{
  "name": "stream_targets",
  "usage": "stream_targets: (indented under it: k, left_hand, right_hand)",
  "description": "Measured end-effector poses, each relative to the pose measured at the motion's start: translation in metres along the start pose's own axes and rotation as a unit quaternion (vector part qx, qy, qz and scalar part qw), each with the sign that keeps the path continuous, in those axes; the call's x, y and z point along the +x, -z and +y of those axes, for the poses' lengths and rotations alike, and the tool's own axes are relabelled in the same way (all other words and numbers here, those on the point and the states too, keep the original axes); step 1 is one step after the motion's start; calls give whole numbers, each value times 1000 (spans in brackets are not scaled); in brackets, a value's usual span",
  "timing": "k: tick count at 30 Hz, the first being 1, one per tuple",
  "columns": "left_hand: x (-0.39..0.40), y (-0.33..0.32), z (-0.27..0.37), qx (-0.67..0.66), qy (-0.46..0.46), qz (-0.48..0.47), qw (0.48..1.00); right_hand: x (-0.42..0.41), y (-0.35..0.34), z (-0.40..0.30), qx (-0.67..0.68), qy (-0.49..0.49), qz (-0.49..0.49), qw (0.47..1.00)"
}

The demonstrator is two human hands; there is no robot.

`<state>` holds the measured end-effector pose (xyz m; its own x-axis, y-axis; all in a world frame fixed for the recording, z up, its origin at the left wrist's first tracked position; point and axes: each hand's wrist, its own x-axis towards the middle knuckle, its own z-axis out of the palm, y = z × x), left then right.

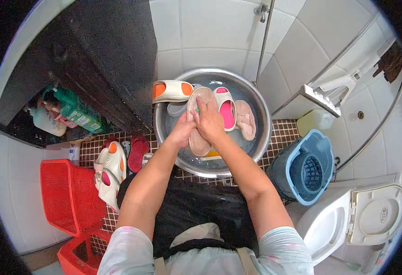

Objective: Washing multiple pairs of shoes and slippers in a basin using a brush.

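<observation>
My left hand (182, 131) grips the edge of a pale pink slipper (201, 146), tilted above a round metal basin (265, 147) of water. My right hand (210, 120) lies over the slipper's upper face, around a small green item (197, 110) mostly hidden by the fingers. Right of it in the basin are a white slipper with a pink inside (227, 115) and another pale pink slipper (245, 120). A white slipper with orange openings (173, 91) rests across the basin's left rim. Something yellow (213, 154) shows in the basin below the held slipper.
On the tiled floor at left are white slippers (118, 160), a dark red clog (138, 153) and a red plastic basket (80, 196). A blue mop bucket (292, 172) and a toilet (324, 220) stand at right. Bottles (80, 113) fill a dark shelf at left.
</observation>
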<state>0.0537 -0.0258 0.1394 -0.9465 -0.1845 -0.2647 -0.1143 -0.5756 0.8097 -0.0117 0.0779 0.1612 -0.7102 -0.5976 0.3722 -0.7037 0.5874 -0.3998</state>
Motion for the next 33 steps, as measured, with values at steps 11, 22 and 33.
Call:
stream_targets:
  k: [11, 22, 33]
  left_hand:
    - [7, -13, 0, 79, 72, -101, 989]
    - [-2, -8, -6, 139, 70, -57, 986]
    - [-6, -8, 1, 67, 135, -84, 985]
  right_hand:
    - [3, -19, 108, 177, -220, 85, 955]
    - [5, 18, 23, 1, 126, -12, 992]
    - [20, 11, 79, 215, -341, 163, 901]
